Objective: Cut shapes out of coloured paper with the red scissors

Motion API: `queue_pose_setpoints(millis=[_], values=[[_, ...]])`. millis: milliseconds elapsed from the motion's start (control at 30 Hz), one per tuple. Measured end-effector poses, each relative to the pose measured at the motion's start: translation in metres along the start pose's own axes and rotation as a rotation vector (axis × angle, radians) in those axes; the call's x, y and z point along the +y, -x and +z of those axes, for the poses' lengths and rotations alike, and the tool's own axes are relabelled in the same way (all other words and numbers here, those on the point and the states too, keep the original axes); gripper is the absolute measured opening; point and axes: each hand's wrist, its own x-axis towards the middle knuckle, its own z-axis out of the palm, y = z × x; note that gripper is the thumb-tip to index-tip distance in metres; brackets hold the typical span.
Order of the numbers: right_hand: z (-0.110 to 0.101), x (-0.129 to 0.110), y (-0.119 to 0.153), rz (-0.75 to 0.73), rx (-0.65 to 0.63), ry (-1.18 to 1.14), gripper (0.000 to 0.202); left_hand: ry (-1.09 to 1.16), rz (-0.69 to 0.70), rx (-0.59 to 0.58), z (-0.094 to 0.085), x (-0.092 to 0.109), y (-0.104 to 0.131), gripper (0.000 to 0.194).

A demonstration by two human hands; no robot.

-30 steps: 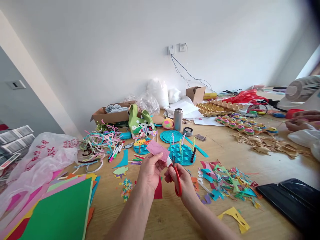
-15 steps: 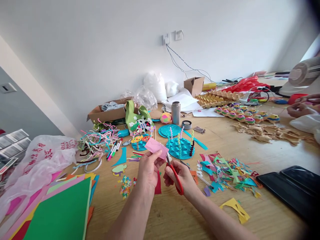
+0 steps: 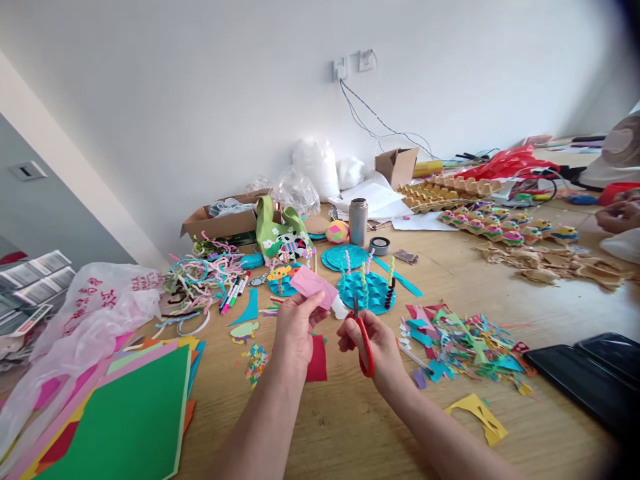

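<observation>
Between thumb and fingers, my left hand (image 3: 300, 327) pinches a small piece of pink paper (image 3: 311, 285) with faint drawn lines on it. My right hand (image 3: 373, 340) is closed on red-handled scissors (image 3: 367, 347), whose blades point up and away, apart from the paper's right edge. Behind the hands lies a blue painted disc (image 3: 370, 303) with bumps and upright twisted pipe cleaners. A red paper piece (image 3: 317, 360) rests on the table beside my left wrist.
Coloured scraps (image 3: 460, 343) are heaped on the right, near a black phone (image 3: 565, 380). Stacked coloured paper (image 3: 135, 413) lies at left, below a pipe-cleaner pile (image 3: 210, 273). A metal bottle (image 3: 358, 222) stands at the back. Another person's hand (image 3: 617, 215) shows at far right.
The scissors have drawn back to the right from the pink paper, leaving a gap between them. The camera view has shifted slightly, moving the scene rightward.
</observation>
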Motion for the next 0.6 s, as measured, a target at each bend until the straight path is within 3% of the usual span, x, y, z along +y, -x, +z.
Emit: queue_pose_setpoints(millis=[133, 300, 600], values=[[-0.004, -0.001, -0.002, -0.104, 0.096, -0.017, 0.045, -0.193, -0.017, -0.135, -0.003, 0.002, 0.002, 0.031], [-0.005, -0.001, -0.004, -0.149, 0.078, 0.014, 0.049, -0.419, -0.022, -0.271, 0.000, -0.003, 0.007, 0.034], [-0.002, -0.012, -0.002, -0.185, 0.162, 0.041, 0.040, -0.432, -0.022, -0.248, -0.005, -0.006, 0.002, 0.033]])
